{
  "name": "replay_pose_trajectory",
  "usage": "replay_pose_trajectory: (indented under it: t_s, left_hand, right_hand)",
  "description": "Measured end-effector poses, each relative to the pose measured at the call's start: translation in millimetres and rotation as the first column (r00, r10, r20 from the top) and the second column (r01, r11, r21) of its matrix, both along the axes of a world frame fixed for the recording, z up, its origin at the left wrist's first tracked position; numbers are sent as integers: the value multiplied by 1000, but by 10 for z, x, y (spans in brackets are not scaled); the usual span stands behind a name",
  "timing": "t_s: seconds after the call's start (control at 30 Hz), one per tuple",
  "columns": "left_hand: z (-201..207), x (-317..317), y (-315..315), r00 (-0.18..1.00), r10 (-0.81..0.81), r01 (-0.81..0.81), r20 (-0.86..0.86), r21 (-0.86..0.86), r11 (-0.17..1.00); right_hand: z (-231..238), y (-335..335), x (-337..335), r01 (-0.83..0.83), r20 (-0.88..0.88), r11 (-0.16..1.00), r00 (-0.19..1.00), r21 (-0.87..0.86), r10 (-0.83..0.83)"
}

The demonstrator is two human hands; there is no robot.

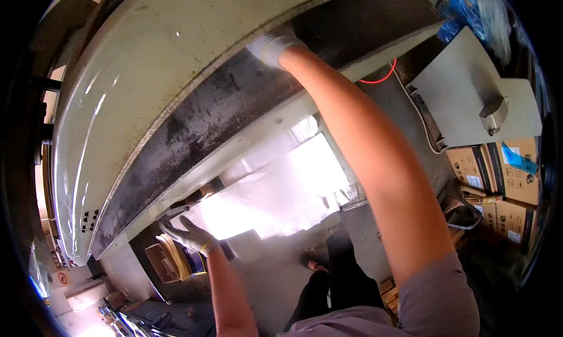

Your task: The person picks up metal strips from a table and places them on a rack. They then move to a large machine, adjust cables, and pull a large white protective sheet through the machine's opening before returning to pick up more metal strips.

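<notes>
A large pale-green machine (152,61) with a glossy front slants across the upper left. Along its lower side runs a dark, scuffed metal band (193,120). My right hand (272,48), in a pale knitted glove, reaches up to this band near the green panel's edge; its fingers are blurred and lost in shadow. My left hand (190,236), also gloved, is at the lower left beside the machine's pale lower ledge (234,167), fingers stretched and apart. Close to its fingertips is a small dark grey piece (174,211). Brightly lit white sheet-like surfaces (270,196) lie below the ledge.
Cardboard boxes (519,179) are stacked at the right, below a light grey panel (463,91). A red cable (381,79) hangs by the band's right end. Blue and clear plastic wrap (478,14) fills the top right. A box of papers (170,261) is below my left hand.
</notes>
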State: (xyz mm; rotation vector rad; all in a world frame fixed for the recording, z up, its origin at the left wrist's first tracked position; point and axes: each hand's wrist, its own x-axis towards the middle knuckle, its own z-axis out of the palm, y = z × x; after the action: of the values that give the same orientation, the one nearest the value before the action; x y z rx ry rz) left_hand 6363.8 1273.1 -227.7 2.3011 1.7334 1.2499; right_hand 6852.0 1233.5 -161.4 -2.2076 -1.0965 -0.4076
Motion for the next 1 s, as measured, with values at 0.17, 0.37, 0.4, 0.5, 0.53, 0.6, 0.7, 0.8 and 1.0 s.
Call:
replay_pose_trajectory:
  t_s: [0.17,0.37,0.4,0.5,0.53,0.6,0.7,0.8,1.0]
  left_hand:
    - [853,878,512,958,-288,287,-21,174,942]
    - [752,895,737,971,-122,160,-207,182,970]
    - [748,864,738,972,-119,157,-202,181,971]
    - [771,846,723,965,-112,160,-239,195,968]
    - [779,882,726,962,-125,174,-244,192,966]
    - [782,994,717,964,-192,212,-183,96,973]
    - [732,786,729,983,-171,171,59,15,985]
    - [845,776,391,907,154,-40,391,-284,958]
    - [664,470,393,109,663,840,741,-425,337]
  right_hand:
    - [48,440,106,-114,-233,993,965,37,120]
    - [183,150,-716,-337,-286,937,892,90,349]
    - [201,56,-889,-357,-214,934,910,30,355]
    - [397,109,-819,-276,-342,961,903,7,261]
    - [454,162,-698,-275,-469,962,851,-11,237]
    - [225,307,-617,-223,-427,973,876,51,223]
    - [587,471,-1174,-400,-424,915,821,53,383]
    - [693,630,-1876,-528,-438,848,773,-44,458]
    - [525,345,-2834,-585,-215,811,791,12,573]
